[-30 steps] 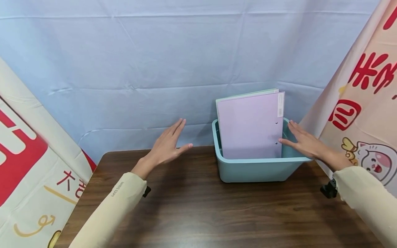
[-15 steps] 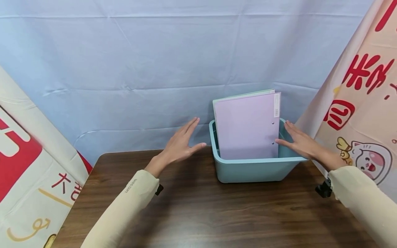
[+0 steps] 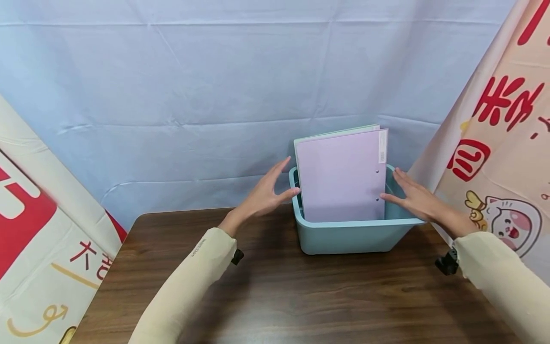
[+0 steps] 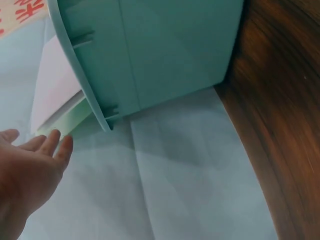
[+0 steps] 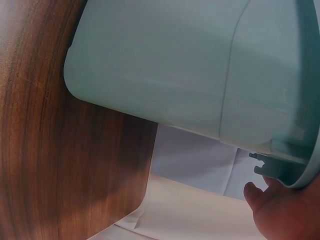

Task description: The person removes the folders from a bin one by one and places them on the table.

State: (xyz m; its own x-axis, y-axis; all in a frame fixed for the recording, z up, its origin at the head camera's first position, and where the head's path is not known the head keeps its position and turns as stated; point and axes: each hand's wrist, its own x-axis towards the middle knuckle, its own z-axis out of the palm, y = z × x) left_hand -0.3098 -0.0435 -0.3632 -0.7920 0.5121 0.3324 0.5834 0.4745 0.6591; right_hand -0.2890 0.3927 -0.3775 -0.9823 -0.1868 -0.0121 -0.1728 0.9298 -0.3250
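Observation:
A light purple folder with two rivets and a white label stands upright in the blue-green plastic bin. Behind it is a pale green folder, mostly hidden. My left hand hovers at the left of the folders, fingers spread and extended, close to their edge; the left wrist view shows its fingertips near the green folder's corner. My right hand is over the bin's right end, fingers extended, thumb near the purple folder's right edge. Whether that thumb touches the folder I cannot tell.
The bin stands near the back of a dark wooden table, towards the right. A pale blue cloth hangs behind. Printed cloths hang at the left and right, the right one close to the bin.
My left hand has moved right and slightly up, from beside the bin to close by the folders' left edge. My right hand stays about where it was. The view has shifted slightly.

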